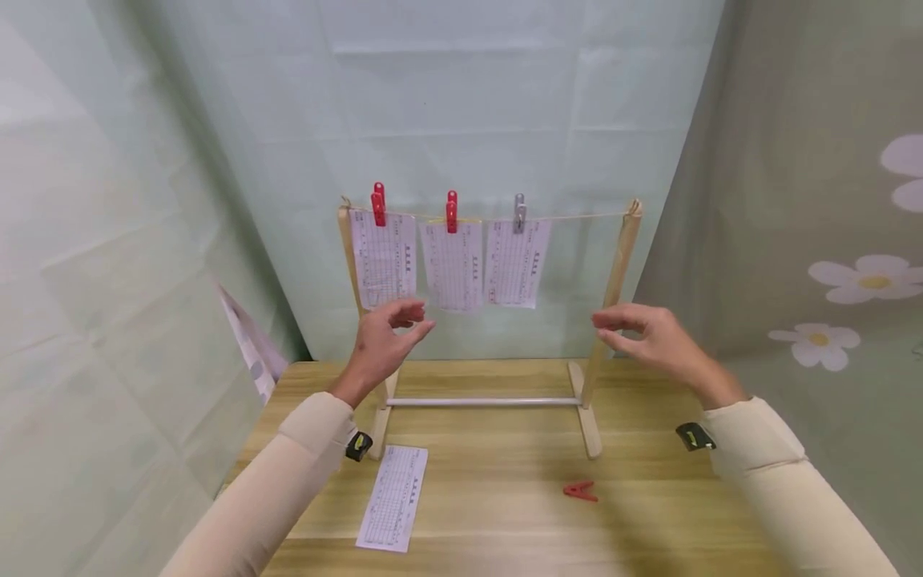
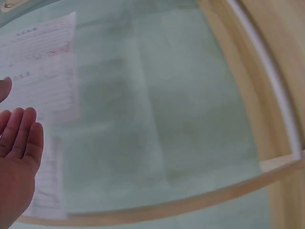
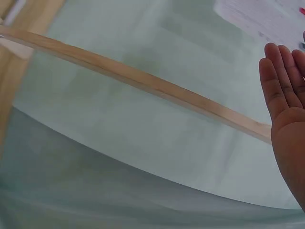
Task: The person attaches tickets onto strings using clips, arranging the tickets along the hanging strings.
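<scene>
Three printed paper slips hang from a string [image 1: 580,217] on a wooden rack: a left slip [image 1: 385,260], a middle slip [image 1: 454,268] and a right slip [image 1: 517,264]. Two red clips, one on the left [image 1: 378,205] and one in the middle [image 1: 451,212], and a grey clip [image 1: 519,214] pinch them to it. My left hand [image 1: 385,340] is raised before the left slip's lower end, holding nothing, its fingers relaxed. Near the rack's right post [image 1: 613,280] hovers my right hand [image 1: 649,340], also bare, with fingers extended in the right wrist view.
Another printed slip [image 1: 392,497] lies flat on the wooden table [image 1: 497,465] at front left. A red clip [image 1: 580,491] lies at front right. The rack's white crossbar [image 1: 483,401] runs low between its feet. Pale curtains [image 1: 461,104] surround the table.
</scene>
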Tool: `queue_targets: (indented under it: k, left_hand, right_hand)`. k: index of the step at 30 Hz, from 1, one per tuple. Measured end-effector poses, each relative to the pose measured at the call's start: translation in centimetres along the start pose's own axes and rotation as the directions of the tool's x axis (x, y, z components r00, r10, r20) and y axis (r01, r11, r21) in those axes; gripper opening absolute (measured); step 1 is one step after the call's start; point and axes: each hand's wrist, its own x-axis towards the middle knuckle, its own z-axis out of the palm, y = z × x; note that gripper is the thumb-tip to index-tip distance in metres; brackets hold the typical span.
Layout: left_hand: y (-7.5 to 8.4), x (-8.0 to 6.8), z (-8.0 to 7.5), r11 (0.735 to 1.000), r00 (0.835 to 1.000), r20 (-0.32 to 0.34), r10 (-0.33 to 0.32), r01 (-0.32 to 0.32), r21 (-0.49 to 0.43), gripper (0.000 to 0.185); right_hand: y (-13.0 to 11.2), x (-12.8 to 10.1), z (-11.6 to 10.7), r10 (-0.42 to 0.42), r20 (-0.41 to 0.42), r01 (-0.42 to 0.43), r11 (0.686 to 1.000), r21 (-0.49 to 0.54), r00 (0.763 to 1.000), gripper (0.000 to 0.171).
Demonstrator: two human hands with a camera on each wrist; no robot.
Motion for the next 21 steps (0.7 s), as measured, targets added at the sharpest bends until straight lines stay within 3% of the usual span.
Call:
queue_targets:
  k: [7, 13, 21]
  left_hand:
    - [-2.8, -3.4, 0.5, 0.996, 0.995, 0.033, -0.089, 0.089, -0.013, 0.031]
    - [-4.5, -5.8, 1.0, 0.991, 0.991, 0.029, -0.131, 0.131, -0.006, 0.032]
    - [-7.3, -9.6, 0.7, 0.958, 0.957, 0.037, -0.288, 0.287, 0.011, 0.034]
  right_hand:
    - [1.9, -3.1, 2.7, -0.017, 0.022, 0.017, 0.999, 0.033, 1.0, 0.023]
    - [3.0, -5.7, 4.3, 0.042, 0.035, -0.044, 0.997, 0.055, 0.998, 0.023]
    - [3.9, -8.0, 6.7, 0.134, 0.069, -0.14, 0.986, 0.091, 0.989, 0.023]
